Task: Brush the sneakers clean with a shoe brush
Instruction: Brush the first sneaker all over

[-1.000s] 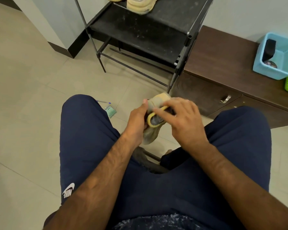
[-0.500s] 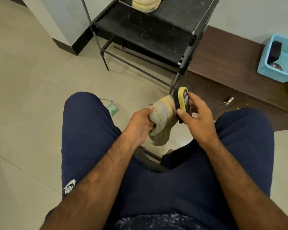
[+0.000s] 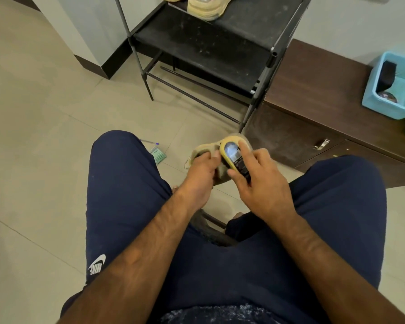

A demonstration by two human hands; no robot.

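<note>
A black shoe rack [image 3: 208, 50] fills the upper centre of the frame, with a second tan sneaker [image 3: 206, 8] on a shelf at the top edge. A brown cabinet [image 3: 313, 90] runs down the right side and carries a blue basket [image 3: 369, 99] at the right edge. A pen [image 3: 150, 142] lies on the tiled floor [image 3: 45, 136] left of centre. At centre, above the person's navy shorts [image 3: 126, 183], the left hand [image 3: 199, 176] grips a tan sneaker [image 3: 202, 148], fingers curled around it. The right hand [image 3: 264, 183] clamps a yellow-backed shoe brush [image 3: 234, 155], index finger stretched along it, pressing it against the sneaker and hiding much of the shoe.
</note>
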